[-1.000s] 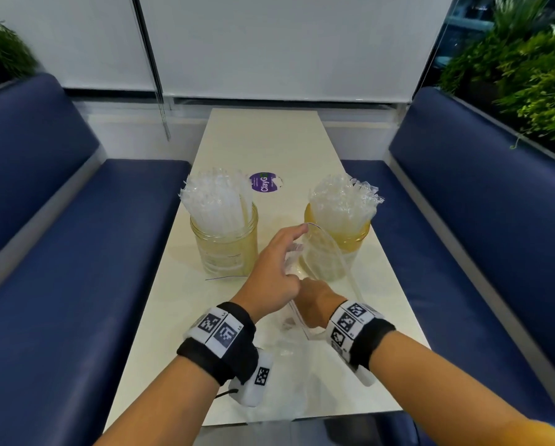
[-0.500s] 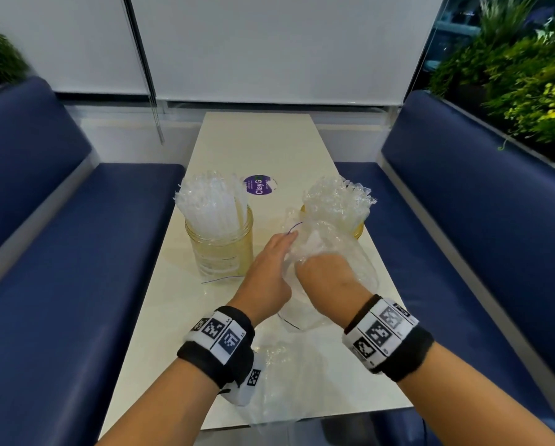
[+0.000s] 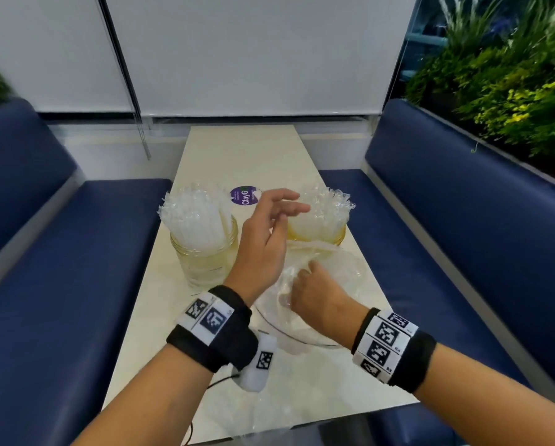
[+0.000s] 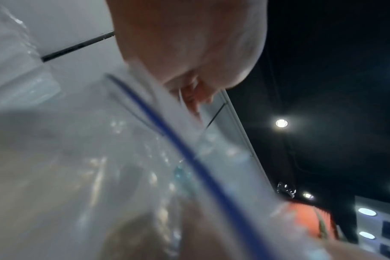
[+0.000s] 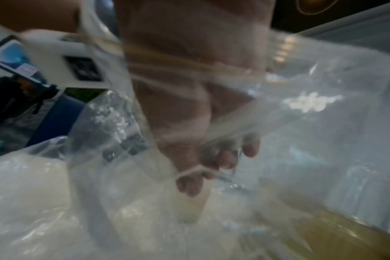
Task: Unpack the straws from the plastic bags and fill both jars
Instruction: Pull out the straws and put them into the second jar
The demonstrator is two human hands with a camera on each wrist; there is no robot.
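Two jars block the middle of the table [image 3: 205,156]: the left jar [image 3: 205,252] and the right jar [image 3: 318,233], both crammed with straws [image 3: 195,214] that fan out above the rims. Between them there's a lane, but the left hand [image 3: 263,239] hangs in it, fingers spread loosely. Near the right jar a crumpled plastic bag [image 3: 334,278] sprawls with the right hand [image 3: 314,297] gripping it. Beyond the jars the tabletop runs bare past a purple sticker [image 3: 244,195]. More plastic film [image 3: 285,397] covers the near edge.
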